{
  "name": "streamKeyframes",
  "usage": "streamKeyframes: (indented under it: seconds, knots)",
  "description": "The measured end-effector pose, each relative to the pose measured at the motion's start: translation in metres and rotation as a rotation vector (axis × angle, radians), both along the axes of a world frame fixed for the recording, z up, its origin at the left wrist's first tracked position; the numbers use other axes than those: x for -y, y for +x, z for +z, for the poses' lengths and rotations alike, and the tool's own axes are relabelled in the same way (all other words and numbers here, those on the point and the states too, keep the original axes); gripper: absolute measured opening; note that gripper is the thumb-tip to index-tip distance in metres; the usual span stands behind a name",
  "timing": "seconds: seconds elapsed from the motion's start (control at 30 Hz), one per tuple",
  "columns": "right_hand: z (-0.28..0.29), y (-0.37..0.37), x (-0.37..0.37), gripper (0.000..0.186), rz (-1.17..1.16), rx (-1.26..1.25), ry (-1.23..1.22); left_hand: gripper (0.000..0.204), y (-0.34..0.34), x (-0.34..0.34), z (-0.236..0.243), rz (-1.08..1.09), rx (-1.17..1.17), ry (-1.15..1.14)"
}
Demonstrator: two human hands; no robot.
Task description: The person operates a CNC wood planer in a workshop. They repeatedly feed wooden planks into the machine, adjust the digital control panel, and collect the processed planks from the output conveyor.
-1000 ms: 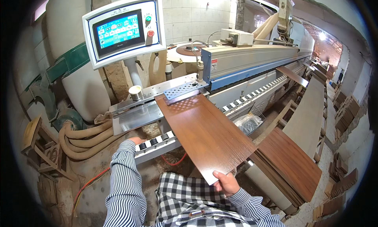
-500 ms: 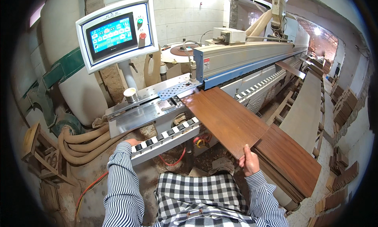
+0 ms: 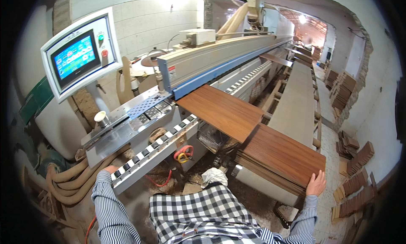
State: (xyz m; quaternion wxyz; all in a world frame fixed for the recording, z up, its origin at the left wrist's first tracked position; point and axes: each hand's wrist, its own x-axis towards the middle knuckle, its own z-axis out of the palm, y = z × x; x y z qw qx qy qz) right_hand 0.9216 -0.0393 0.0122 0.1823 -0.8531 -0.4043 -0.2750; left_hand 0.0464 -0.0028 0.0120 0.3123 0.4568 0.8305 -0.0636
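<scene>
A brown wood-grain board [image 3: 224, 112] lies with its far end under the blue edge of the long machine [image 3: 224, 60]; neither hand touches it. To its right, another brown board [image 3: 283, 153] tops a stack of boards. My right hand [image 3: 316, 185] is at the near right corner of that top board, fingers stretched out against its edge. My left hand [image 3: 111, 169] rests at the near end of the roller rail [image 3: 156, 153], a grey bar with black and white rollers. Its fingers are mostly hidden by the rail.
A control panel with a lit screen [image 3: 75, 58] stands on a post at left. Dusty hoses [image 3: 69, 176] lie below it. A white cloth [image 3: 215, 176] is by my apron. A long grey conveyor belt [image 3: 294, 98] runs away at right; board stacks [image 3: 353, 187] line the right wall.
My right hand has let go of the first board and moved right to the stack. That board has slid farther along the machine. The view has turned right; my left hand stays at the rail.
</scene>
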Motion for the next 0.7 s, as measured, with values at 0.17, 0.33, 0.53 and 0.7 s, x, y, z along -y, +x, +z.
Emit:
streamKeyframes:
  seconds: [0.17,0.33,0.53,0.7]
  knots:
    - [-0.017,0.06,0.002,0.05,-0.192,-0.297,-0.113,0.042,-0.022,-0.008,-0.022,-0.025,-0.025,0.003]
    - [-0.004,0.081,-0.017,0.056,-0.253,-0.434,-0.219,0.041,-0.083,-0.012,-0.062,-0.119,-0.033,0.065]
    - [-0.017,0.1,0.013,0.058,-0.144,-0.528,-0.061,0.04,-0.043,0.003,-0.037,-0.107,-0.032,0.081]
    - [-0.075,0.154,0.093,0.051,0.274,-1.22,0.162,0.041,-0.029,-0.018,-0.036,-0.029,0.006,0.076]
